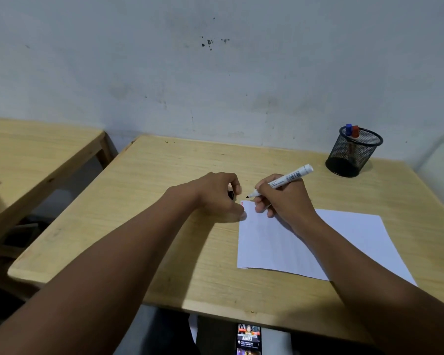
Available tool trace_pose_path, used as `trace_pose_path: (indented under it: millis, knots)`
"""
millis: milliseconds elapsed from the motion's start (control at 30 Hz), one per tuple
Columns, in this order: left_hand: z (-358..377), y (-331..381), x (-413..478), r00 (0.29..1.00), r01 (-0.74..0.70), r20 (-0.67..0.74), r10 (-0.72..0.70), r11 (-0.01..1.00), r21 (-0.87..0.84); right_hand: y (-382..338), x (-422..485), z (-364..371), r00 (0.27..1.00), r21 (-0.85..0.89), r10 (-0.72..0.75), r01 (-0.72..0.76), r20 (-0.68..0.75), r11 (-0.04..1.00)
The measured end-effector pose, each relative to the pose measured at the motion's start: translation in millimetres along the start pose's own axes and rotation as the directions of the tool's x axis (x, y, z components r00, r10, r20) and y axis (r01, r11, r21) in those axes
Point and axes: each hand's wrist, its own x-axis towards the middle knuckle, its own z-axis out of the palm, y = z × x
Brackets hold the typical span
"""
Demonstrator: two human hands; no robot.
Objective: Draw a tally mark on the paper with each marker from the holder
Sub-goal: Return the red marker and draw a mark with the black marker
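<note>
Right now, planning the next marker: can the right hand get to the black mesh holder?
Probably not yet: the right hand grips a white marker; the path to the black mesh holder looks unobstructed.

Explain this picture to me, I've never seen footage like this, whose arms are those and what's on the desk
There is no machine here. The one picture comes from a wide-angle camera worn on a person's head, looking forward and down, so the two arms are the wearer's own.

The right hand holds an uncapped white marker with a dark tip, poised at the top left corner of a white sheet of paper, where a small red mark already shows. The left hand rests beside the sheet; its fingers are closed on something small and dark, probably the cap.

All this lies on a light wooden desk. At the far right stands a black mesh holder with a blue and a red marker inside.
</note>
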Motion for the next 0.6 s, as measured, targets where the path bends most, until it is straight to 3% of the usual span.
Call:
trace_pose_path:
  millis: [233, 600]
  knots:
    - [-8.1, -1.8, 0.9, 0.997, 0.020, 0.074, -0.014, 0.997, -0.073, 6.7, 0.3, 4.0, 0.999, -0.044, -0.049, 0.049, 0.009, 0.998]
    - [-3.3, -5.1, 1.5, 0.999, -0.028, 0.027, 0.028, 1.000, -0.003, 10.6, 2.1, 3.4, 0.996, -0.056, -0.057, 0.061, 0.075, 0.997]
